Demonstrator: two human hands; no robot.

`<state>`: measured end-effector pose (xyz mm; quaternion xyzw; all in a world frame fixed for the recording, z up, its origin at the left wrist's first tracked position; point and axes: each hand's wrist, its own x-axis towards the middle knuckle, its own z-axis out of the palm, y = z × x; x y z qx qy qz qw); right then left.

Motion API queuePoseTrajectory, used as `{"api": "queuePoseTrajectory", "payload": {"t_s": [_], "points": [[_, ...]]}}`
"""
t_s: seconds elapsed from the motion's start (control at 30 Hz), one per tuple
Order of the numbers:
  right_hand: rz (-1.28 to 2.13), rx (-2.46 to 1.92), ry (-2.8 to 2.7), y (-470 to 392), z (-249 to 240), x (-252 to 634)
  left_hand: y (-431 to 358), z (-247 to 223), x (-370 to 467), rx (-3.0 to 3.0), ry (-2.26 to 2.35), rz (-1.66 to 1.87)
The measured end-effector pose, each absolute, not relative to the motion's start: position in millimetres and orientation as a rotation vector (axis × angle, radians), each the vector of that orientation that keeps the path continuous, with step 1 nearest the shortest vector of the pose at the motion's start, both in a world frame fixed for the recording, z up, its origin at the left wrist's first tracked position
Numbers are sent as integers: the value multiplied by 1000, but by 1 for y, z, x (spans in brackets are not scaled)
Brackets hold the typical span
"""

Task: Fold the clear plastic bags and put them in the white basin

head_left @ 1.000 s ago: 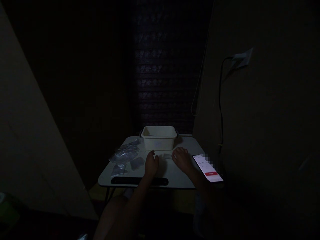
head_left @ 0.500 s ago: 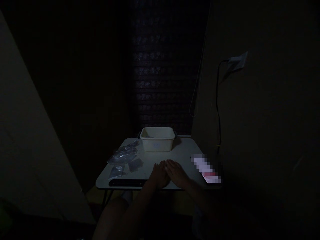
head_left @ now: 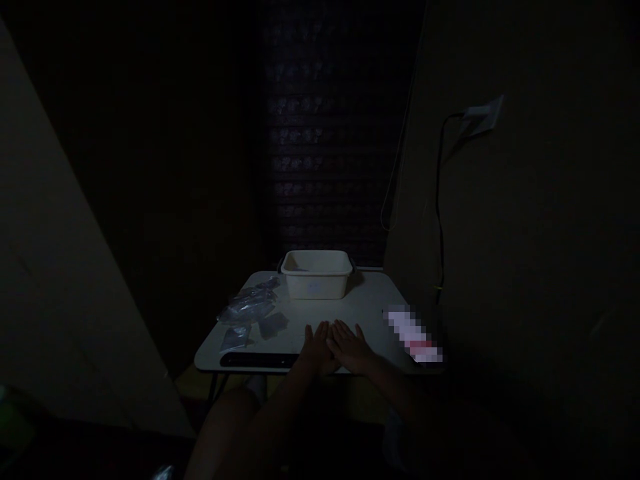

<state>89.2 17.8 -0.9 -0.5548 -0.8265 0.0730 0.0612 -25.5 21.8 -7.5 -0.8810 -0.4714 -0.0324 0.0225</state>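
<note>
My left hand [head_left: 317, 348] lies at the near edge of the small white table [head_left: 345, 308], palm down with the fingers stretched out. Beside it and touching it, my right hand [head_left: 353, 349] rests in the same way, its thumb side against the left. Neither hand holds anything that I can see. Ahead of them stands a white plastic tub [head_left: 317, 287] with dark side handles; its inside is mostly dark. Left of my hands lie a pile of clear plastic bags [head_left: 249, 305], a small clear packet [head_left: 235, 339] and another flat packet [head_left: 273, 325].
A lit, blurred-out screen [head_left: 413, 335] lies at the table's right side. A black slot [head_left: 257, 361] runs along the near left edge. A black cord [head_left: 439, 200] hangs from a wall outlet [head_left: 485, 117]. Behind the table hangs a dark blind [head_left: 320, 160]. The room is dim.
The fingers of both hands have spread apart a little more. The hands stay together at the table edge; the view has shifted slightly.
</note>
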Motion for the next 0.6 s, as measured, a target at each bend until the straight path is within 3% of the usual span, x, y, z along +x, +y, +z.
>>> {"api": "queuePoseTrajectory", "payload": {"t_s": [0.6], "points": [[235, -1647, -2473, 22, -3, 91, 25, -10, -28, -2707, -1471, -129]]}}
